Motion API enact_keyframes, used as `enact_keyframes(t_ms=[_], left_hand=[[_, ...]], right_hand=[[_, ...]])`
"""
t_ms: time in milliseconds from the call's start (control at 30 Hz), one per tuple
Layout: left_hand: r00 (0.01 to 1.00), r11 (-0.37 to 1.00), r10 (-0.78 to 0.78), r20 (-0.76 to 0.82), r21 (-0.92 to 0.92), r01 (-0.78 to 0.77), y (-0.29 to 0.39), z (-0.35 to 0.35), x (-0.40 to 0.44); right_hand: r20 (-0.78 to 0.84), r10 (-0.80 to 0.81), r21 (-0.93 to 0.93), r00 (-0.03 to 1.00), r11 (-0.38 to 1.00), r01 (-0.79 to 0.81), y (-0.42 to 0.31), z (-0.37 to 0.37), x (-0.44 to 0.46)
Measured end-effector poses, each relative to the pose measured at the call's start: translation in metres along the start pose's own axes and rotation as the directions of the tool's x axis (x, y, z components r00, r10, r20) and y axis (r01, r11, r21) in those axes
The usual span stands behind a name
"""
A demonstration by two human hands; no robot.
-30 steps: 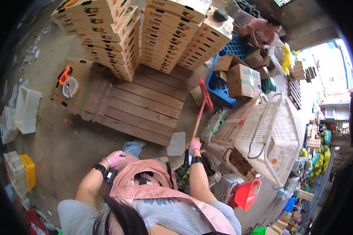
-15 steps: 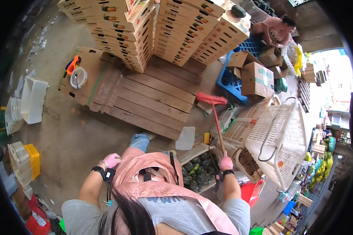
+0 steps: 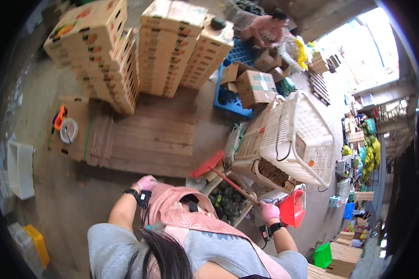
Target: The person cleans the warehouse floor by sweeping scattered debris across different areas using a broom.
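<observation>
My right hand [image 3: 269, 211], in a pink glove, grips the end of the handle of a red broom [image 3: 208, 165]. The broom's head lies beside the wooden pallet [image 3: 153, 135], and its handle crosses over a crate of dark green squashes [image 3: 228, 200]. My left hand [image 3: 146, 182], also gloved in pink, is near the pink apron [image 3: 172, 200]; its fingers are curled, and anything in them is too small to make out. A red dustpan [image 3: 292, 210] is just right of my right hand.
Tall stacks of printed cartons [image 3: 167, 51] stand on the pallet's far side. White plastic baskets [image 3: 284, 139] are at the right, near a blue pallet [image 3: 223, 104] with cardboard boxes [image 3: 255, 88]. Another person [image 3: 267, 30] sits at the back. White bins [image 3: 21, 169] stand at the left.
My right hand has drawn the broom down and its head has swung left, nearer the squash crate. My left hand stays by the apron. The whole view has shifted.
</observation>
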State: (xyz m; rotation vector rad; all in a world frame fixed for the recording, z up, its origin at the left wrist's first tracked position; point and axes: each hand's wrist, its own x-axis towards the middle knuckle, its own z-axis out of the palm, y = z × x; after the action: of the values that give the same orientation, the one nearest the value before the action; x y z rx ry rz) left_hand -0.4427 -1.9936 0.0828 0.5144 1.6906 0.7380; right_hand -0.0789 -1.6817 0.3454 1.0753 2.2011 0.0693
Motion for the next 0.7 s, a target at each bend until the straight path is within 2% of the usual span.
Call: enact_keyframes(t_ms=[33,67,100,133,200,267,300,333,400,467,533,600,667,700], left_hand=[[0.999,1.0,0.004,-0.039,0.02,-0.003,0.003,-0.002,-0.002],[0.999,0.993,-0.033,-0.004,0.113,0.033,-0.002,-0.005,0.006],[0.999,0.977,0.042,-0.006,0.21,-0.039,0.006,-0.01,0.004],[0.995,0.995,-0.085,-0.051,0.046,0.087,0.011,-0.01,-0.003],[0.981,0.983,-0.166,0.099,0.099,0.156,0.026,-0.021,-0.004],[0.989,0.986,-0.144,0.023,0.09,0.141,0.042,-0.026,-0.013],[0.988,0.989,-0.136,0.072,0.071,0.131,0.038,-0.03,-0.007],[0.99,0.989,-0.143,0.008,0.038,0.142,0.035,-0.03,-0.004],[0.993,0.995,-0.099,0.058,0.026,0.098,0.026,-0.036,0.006],[0.995,0.995,-0.086,0.04,0.048,0.084,0.025,-0.038,0.01],[0.986,0.986,-0.102,0.132,0.145,0.082,0.024,-0.044,0.018],[0.966,0.988,-0.146,0.212,0.085,0.13,0.004,-0.048,0.036],[0.976,0.992,-0.116,0.181,0.07,0.105,0.003,-0.047,0.036],[0.978,0.99,-0.123,0.169,0.095,0.108,0.014,-0.046,0.027]], right_hand=[[0.011,0.02,0.007,1.0,1.0,-0.02,-0.003,0.0,-0.004],[-0.034,0.016,-0.012,0.999,1.0,-0.017,0.001,0.009,-0.005],[-0.097,0.016,-0.026,0.995,0.999,-0.018,0.005,0.017,-0.003],[-0.15,0.017,-0.042,0.989,0.999,-0.024,0.007,0.025,-0.006],[-0.291,0.059,-0.016,0.955,0.998,-0.067,0.001,0.017,-0.013],[-0.38,0.073,-0.038,0.922,0.995,-0.094,0.004,0.025,-0.006],[-0.436,0.093,-0.036,0.895,0.992,-0.12,0.003,0.028,-0.002],[-0.488,0.114,-0.031,0.865,0.989,-0.148,0.002,0.032,0.001],[-0.561,0.204,-0.022,0.803,0.965,-0.26,-0.006,0.036,0.008],[-0.606,0.255,-0.023,0.754,0.941,-0.337,-0.015,0.047,0.013],[-0.508,0.363,0.002,0.781,0.907,-0.42,-0.031,0.055,0.015],[-0.428,0.463,0.092,0.776,0.877,-0.472,-0.051,0.071,0.017],[-0.143,0.544,0.244,0.827,0.829,-0.503,-0.075,0.088,0.019],[0.055,0.55,0.3,0.833,0.787,-0.54,-0.085,0.089,0.017]])
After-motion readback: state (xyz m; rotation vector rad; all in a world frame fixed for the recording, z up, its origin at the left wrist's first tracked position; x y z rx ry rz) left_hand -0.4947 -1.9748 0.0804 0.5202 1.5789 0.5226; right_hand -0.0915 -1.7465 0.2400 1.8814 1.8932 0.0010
